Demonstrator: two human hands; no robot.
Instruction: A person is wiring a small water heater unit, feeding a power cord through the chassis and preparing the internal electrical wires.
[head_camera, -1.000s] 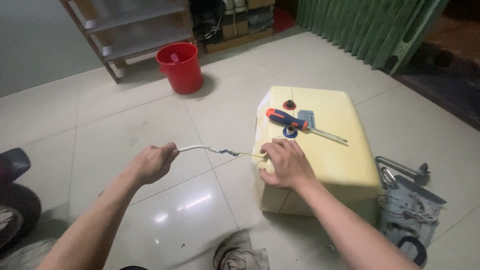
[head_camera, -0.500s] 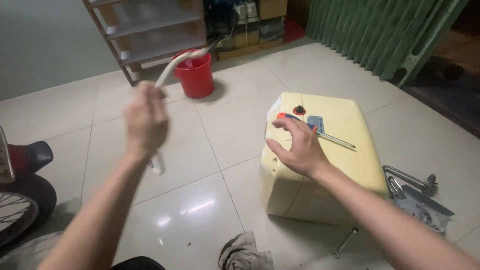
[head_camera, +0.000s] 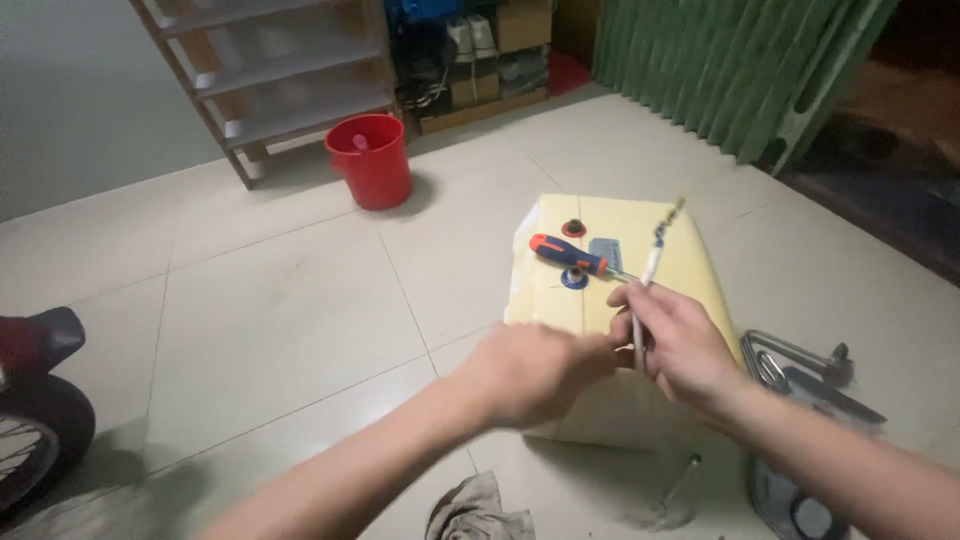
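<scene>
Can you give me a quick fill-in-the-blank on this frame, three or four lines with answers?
1. The right hand holds a thin white hose over a pale ____ tank.
2. A screwdriver with a red and blue handle lies on ____ of the tank.
3. The bucket on the floor by the shelves is ____.
4. A crumpled ____ lies on the tiles below the left hand.

Missing words: yellow; top; red; rag

Pale glossy floor tiles (head_camera: 280, 300) are catching dim light. Far beyond the hands, a grey metal shelf rack (head_camera: 280, 80) is standing against the wall, a red bucket (head_camera: 370, 160) sitting beside it. A green folding gate (head_camera: 730, 70) is closing the right side.
</scene>
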